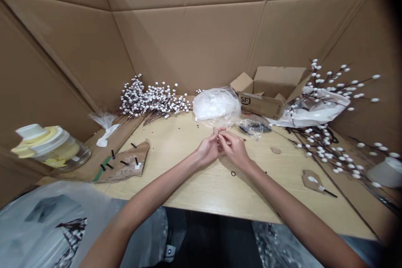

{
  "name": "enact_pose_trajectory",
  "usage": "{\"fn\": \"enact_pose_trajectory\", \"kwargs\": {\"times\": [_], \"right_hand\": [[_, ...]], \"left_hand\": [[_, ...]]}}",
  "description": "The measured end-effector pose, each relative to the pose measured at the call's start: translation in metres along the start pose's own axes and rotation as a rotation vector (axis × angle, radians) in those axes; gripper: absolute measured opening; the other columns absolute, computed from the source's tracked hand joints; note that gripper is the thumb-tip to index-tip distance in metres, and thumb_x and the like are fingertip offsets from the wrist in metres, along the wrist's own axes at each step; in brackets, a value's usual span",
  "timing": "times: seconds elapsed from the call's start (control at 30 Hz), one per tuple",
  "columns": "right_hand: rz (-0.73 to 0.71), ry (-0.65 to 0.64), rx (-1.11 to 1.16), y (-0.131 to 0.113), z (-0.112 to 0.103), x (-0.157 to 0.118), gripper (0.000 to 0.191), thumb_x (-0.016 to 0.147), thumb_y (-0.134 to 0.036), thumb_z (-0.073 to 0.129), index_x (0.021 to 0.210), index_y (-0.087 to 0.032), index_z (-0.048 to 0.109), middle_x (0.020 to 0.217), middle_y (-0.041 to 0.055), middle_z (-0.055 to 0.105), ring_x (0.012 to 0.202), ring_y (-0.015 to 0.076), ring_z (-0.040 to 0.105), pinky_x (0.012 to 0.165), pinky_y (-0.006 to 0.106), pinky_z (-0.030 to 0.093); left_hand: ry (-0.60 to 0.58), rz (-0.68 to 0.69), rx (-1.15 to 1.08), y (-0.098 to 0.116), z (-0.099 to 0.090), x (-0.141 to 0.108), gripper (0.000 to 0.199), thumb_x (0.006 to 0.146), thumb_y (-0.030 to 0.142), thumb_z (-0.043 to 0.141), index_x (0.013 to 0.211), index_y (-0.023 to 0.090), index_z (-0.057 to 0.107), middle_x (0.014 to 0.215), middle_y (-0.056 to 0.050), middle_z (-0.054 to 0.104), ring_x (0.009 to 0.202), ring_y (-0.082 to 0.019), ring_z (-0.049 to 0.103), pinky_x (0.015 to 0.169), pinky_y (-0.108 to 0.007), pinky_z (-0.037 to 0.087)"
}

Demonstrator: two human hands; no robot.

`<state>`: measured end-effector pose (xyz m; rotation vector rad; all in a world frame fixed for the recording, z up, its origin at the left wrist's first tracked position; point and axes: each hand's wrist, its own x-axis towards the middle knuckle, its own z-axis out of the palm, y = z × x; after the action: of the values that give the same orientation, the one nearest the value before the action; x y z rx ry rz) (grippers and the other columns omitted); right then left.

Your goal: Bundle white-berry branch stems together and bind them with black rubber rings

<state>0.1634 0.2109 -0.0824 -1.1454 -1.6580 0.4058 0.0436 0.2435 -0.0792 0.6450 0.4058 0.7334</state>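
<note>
My left hand (207, 149) and my right hand (234, 148) meet above the middle of the wooden table (185, 184). Their fingertips pinch a tiny dark piece (217, 138), too small to identify. Just below my right hand, a small black ring (233, 173) lies on the table. Behind my fingertips sits a clear plastic bag of white beads (216, 106), close to but apart from my hands.
Cardboard walls surround the table. White-berried artificial branches (153, 100) lie at the back, with more (329, 146) at right. Also present are an SF cardboard box (270, 92), a glass jar (53, 148), and a cardboard scrap holding black pieces (124, 163).
</note>
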Motion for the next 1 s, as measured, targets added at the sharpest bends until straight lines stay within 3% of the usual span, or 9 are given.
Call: {"fn": "enact_pose_trajectory", "kwargs": {"times": [0.2, 0.37, 0.63, 1.0], "right_hand": [[-0.134, -0.034, -0.134, -0.002, -0.003, 0.002, 0.023, 0.088, -0.025, 0.044, 0.096, -0.014, 0.062, 0.095, 0.0072, 0.062, 0.087, 0.0149, 0.057, 0.08, 0.024, 0.043], [-0.179, 0.039, -0.198, -0.001, -0.001, 0.001, 0.021, 0.088, -0.02, 0.042, 0.087, -0.012, 0.062, 0.09, 0.0063, 0.062, 0.083, 0.0132, 0.057, 0.075, 0.021, 0.042], [-0.211, 0.18, -0.259, 0.0, 0.009, -0.004, 0.022, 0.083, -0.019, 0.046, 0.066, -0.012, 0.058, 0.066, 0.0026, 0.055, 0.06, 0.0082, 0.047, 0.058, 0.019, 0.035], [-0.335, 0.253, -0.313, -0.004, 0.012, -0.006, 0.026, 0.084, -0.017, 0.042, 0.063, -0.013, 0.057, 0.063, 0.004, 0.054, 0.06, 0.0086, 0.047, 0.061, 0.021, 0.038]], "left_hand": [[0.021, 0.006, 0.011, -0.004, 0.002, -0.001, 0.031, 0.079, 0.035, 0.062, 0.108, 0.026, 0.058, 0.104, -0.003, 0.063, 0.094, -0.018, 0.058, 0.079, -0.028, 0.044], [0.037, -0.018, 0.041, -0.012, 0.007, -0.001, 0.035, 0.08, 0.041, 0.061, 0.108, 0.022, 0.058, 0.099, -0.006, 0.065, 0.091, -0.021, 0.059, 0.079, -0.032, 0.044], [0.129, 0.16, 0.03, -0.016, 0.017, -0.001, 0.029, 0.08, 0.045, 0.062, 0.091, 0.018, 0.062, 0.085, -0.002, 0.061, 0.084, -0.013, 0.057, 0.081, -0.021, 0.044], [0.199, 0.3, 0.075, -0.009, 0.023, -0.003, 0.025, 0.066, 0.029, 0.073, 0.083, 0.012, 0.066, 0.084, -0.004, 0.064, 0.074, -0.011, 0.057, 0.069, -0.02, 0.044]]}}
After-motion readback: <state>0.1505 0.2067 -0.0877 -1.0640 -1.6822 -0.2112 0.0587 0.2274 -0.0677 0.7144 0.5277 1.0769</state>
